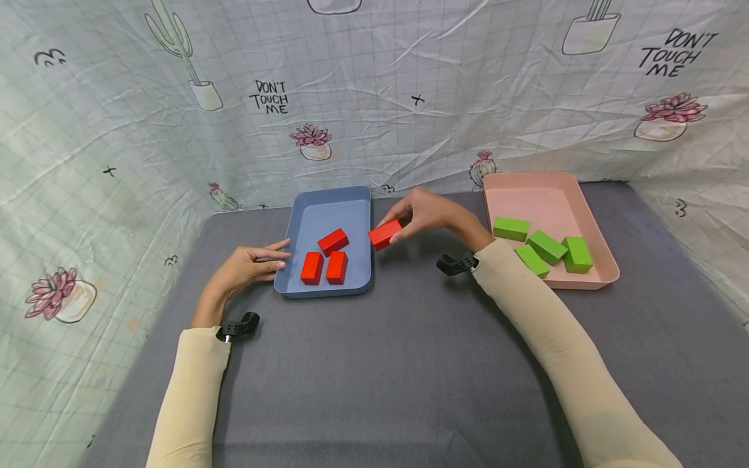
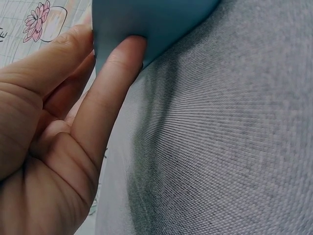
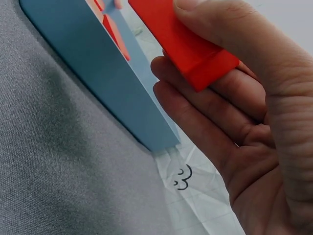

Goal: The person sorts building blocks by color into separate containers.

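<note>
Between thumb and fingers, my right hand [image 1: 432,211] pinches a red block [image 1: 383,236] just off the right rim of the blue tray [image 1: 329,209]. The right wrist view shows the thumb on one face of that block [image 3: 195,49] with the fingers behind it. Inside the tray, towards its near end, lie three more red blocks [image 1: 333,240]. At the tray's left side is my left hand [image 1: 248,268], fingers extended against the wall. Seen from the left wrist, one fingertip presses the outer wall of the tray [image 2: 166,24].
A pink tray [image 1: 529,188] with several green blocks [image 1: 547,247] stands at the right, partly behind my right forearm. Grey cloth [image 1: 374,364] covers the table. Printed fabric [image 1: 374,78] hangs along the back and sides.
</note>
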`<move>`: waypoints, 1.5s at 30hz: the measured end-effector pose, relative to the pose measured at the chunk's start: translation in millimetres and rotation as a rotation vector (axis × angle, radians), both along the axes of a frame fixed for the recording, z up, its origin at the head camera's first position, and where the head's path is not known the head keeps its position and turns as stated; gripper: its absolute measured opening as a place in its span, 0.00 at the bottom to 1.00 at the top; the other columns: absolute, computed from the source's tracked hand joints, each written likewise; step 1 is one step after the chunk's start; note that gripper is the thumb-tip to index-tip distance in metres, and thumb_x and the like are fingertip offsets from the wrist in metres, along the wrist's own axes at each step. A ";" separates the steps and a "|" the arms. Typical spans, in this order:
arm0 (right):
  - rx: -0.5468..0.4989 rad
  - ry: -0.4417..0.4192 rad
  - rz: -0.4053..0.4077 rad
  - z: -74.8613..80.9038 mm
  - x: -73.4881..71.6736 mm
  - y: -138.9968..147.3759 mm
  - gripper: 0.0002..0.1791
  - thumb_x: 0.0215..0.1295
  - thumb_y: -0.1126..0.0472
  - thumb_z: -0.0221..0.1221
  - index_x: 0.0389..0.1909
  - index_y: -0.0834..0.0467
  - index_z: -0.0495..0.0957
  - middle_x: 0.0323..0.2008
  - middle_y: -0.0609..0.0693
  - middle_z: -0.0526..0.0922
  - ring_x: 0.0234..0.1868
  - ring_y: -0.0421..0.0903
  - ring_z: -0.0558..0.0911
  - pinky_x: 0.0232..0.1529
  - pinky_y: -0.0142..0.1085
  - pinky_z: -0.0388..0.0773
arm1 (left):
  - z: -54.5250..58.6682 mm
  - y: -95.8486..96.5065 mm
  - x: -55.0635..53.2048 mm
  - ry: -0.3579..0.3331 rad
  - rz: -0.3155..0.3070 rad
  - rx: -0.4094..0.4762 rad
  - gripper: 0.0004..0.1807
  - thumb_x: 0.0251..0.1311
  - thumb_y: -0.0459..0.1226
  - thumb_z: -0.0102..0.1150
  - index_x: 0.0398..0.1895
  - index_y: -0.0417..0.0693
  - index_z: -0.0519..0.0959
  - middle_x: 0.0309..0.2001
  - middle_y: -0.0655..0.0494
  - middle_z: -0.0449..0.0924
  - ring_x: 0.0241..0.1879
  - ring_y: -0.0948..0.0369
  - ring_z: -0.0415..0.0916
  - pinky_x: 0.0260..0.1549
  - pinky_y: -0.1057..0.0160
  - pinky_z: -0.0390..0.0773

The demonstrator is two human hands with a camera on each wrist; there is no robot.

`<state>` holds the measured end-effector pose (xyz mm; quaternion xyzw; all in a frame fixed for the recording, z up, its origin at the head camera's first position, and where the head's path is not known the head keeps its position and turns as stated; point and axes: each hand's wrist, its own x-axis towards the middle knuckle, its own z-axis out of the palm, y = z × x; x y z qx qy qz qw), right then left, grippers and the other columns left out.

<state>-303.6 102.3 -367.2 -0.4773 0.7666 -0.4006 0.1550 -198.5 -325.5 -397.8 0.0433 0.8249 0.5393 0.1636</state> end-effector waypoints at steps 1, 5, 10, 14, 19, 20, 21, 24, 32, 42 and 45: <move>0.000 0.000 0.004 -0.2 -0.2 -0.4 0.21 0.56 0.62 0.76 0.52 0.58 0.88 0.43 0.52 0.90 0.32 0.42 0.82 0.35 0.31 0.78 | 0.2 0.1 0.1 -0.001 0.002 -0.002 0.23 0.65 0.31 0.67 0.62 0.35 0.79 0.76 0.52 0.62 0.58 0.69 0.78 0.47 0.62 0.84; -0.008 -0.012 0.023 -0.7 -0.9 -1.8 0.21 0.56 0.60 0.76 0.52 0.57 0.88 0.43 0.50 0.90 0.33 0.42 0.83 0.36 0.31 0.80 | 0.8 0.2 0.5 -0.004 0.002 -0.003 0.23 0.65 0.31 0.67 0.62 0.35 0.79 0.76 0.52 0.62 0.58 0.69 0.78 0.47 0.62 0.84; -0.049 -0.026 0.033 0.1 -0.2 -3.1 0.21 0.57 0.60 0.75 0.52 0.56 0.88 0.43 0.49 0.90 0.35 0.43 0.84 0.38 0.33 0.82 | 1.3 0.4 1.1 -0.002 -0.001 0.005 0.23 0.65 0.31 0.66 0.62 0.34 0.79 0.76 0.51 0.62 0.58 0.68 0.78 0.47 0.61 0.84; -0.094 -0.050 0.016 0.7 0.4 -3.6 0.22 0.57 0.62 0.75 0.54 0.57 0.87 0.43 0.51 0.89 0.34 0.45 0.83 0.38 0.33 0.81 | 1.2 0.3 0.9 -0.001 0.000 0.002 0.23 0.65 0.31 0.67 0.62 0.34 0.79 0.76 0.52 0.62 0.58 0.68 0.78 0.48 0.61 0.84; -0.130 -0.078 -0.038 1.1 2.7 -3.6 0.24 0.57 0.66 0.74 0.56 0.61 0.85 0.48 0.56 0.88 0.36 0.48 0.82 0.41 0.33 0.82 | 0.4 -0.4 0.4 -0.005 0.000 -0.004 0.23 0.65 0.32 0.67 0.62 0.35 0.79 0.76 0.52 0.62 0.58 0.68 0.78 0.47 0.61 0.84; -0.133 -0.082 -0.047 1.1 3.1 -3.5 0.24 0.57 0.66 0.74 0.56 0.61 0.85 0.48 0.57 0.87 0.37 0.48 0.82 0.42 0.33 0.82 | 0.2 -0.6 0.3 -0.006 -0.001 -0.005 0.23 0.65 0.32 0.67 0.62 0.35 0.79 0.76 0.52 0.62 0.58 0.68 0.78 0.47 0.61 0.84; -0.135 -0.086 -0.055 1.0 3.4 -3.6 0.24 0.57 0.67 0.74 0.56 0.62 0.84 0.49 0.58 0.87 0.38 0.49 0.82 0.42 0.34 0.82 | 0.0 -0.8 0.2 -0.007 -0.001 -0.004 0.23 0.65 0.32 0.67 0.62 0.35 0.79 0.76 0.53 0.62 0.58 0.68 0.78 0.47 0.61 0.84; -0.153 -0.084 -0.048 0.1 2.5 -3.0 0.23 0.57 0.67 0.74 0.55 0.62 0.85 0.49 0.57 0.87 0.38 0.49 0.82 0.43 0.34 0.82 | -0.3 -1.3 0.1 -0.008 -0.001 -0.001 0.23 0.65 0.32 0.67 0.62 0.35 0.79 0.76 0.52 0.62 0.58 0.69 0.78 0.48 0.61 0.84; -0.184 -0.065 -0.045 -3.3 1.1 -3.1 0.22 0.57 0.67 0.74 0.54 0.62 0.86 0.49 0.55 0.87 0.41 0.47 0.84 0.47 0.35 0.82 | 2.1 0.2 -1.0 -0.018 0.003 0.000 0.23 0.64 0.31 0.67 0.62 0.34 0.79 0.76 0.52 0.62 0.60 0.66 0.77 0.49 0.60 0.84; -0.190 -0.017 -0.061 -3.2 2.8 -6.3 0.23 0.56 0.69 0.74 0.55 0.63 0.85 0.51 0.58 0.86 0.44 0.49 0.82 0.51 0.34 0.82 | 1.0 -1.5 -2.3 -0.016 0.001 -0.002 0.24 0.64 0.33 0.68 0.62 0.35 0.79 0.76 0.53 0.62 0.59 0.68 0.78 0.48 0.61 0.84; -0.198 -0.017 -0.058 -3.2 3.5 -7.3 0.23 0.57 0.68 0.74 0.55 0.62 0.85 0.51 0.57 0.87 0.43 0.49 0.82 0.50 0.34 0.82 | 1.2 -1.3 -1.7 -0.007 -0.004 -0.006 0.24 0.64 0.33 0.68 0.62 0.35 0.79 0.76 0.53 0.62 0.59 0.67 0.78 0.48 0.61 0.84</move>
